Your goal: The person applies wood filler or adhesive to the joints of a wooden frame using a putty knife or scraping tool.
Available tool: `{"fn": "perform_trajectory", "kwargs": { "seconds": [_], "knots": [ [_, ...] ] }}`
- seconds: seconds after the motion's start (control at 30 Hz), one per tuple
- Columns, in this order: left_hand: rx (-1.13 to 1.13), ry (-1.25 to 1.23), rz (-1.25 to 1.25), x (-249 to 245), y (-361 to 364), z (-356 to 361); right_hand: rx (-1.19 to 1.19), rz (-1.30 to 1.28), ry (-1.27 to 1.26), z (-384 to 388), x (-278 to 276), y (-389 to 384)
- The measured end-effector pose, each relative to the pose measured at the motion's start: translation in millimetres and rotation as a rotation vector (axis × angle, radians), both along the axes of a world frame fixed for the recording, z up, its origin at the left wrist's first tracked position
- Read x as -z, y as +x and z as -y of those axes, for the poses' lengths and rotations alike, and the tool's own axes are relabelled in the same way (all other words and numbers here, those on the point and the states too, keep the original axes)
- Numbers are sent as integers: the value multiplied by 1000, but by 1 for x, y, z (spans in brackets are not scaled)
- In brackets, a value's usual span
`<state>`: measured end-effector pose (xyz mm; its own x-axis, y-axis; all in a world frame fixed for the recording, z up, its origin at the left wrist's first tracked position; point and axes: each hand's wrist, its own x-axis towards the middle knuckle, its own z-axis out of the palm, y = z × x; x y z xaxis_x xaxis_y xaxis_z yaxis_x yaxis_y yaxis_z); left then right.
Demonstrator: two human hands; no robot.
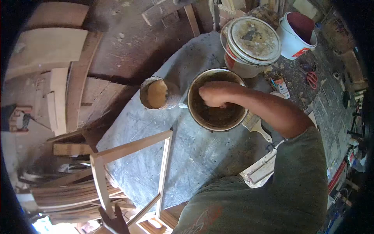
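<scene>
My left hand, low at the left edge of the table, is closed around one leg of a pale wooden frame. The frame is tilted, with its far corner over the grey table surface. My right hand reaches down inside a round metal pot with stained inner walls. Its fingers are curled, and whatever they hold is hidden. Left of the pot lies or leans a can with tan material at its mouth. A flat paintbrush with a pale handle rests beside the pot, under my right forearm.
Behind the pot stands a lidded bucket, with a white bucket holding something dark red farther right. Red-handled scissors and a small box lie nearby. Wooden boards and stacked strips occupy the left.
</scene>
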<state>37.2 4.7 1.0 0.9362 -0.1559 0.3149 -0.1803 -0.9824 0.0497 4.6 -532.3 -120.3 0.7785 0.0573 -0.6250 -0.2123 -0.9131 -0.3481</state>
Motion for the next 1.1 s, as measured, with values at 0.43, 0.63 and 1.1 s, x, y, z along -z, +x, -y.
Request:
{"fn": "perform_trajectory", "kwargs": {
  "seconds": [0.43,0.63,1.1],
  "knots": [
    [59,121,289,-63,13,-22,637,445,1081,9,-26,-120],
    [317,4,36,-33,29,-17,701,550,1391,-67,-25,-119],
    [417,41,229,9,38,-42,402,1082,1449,-251,-36,-77]
  ]
}}
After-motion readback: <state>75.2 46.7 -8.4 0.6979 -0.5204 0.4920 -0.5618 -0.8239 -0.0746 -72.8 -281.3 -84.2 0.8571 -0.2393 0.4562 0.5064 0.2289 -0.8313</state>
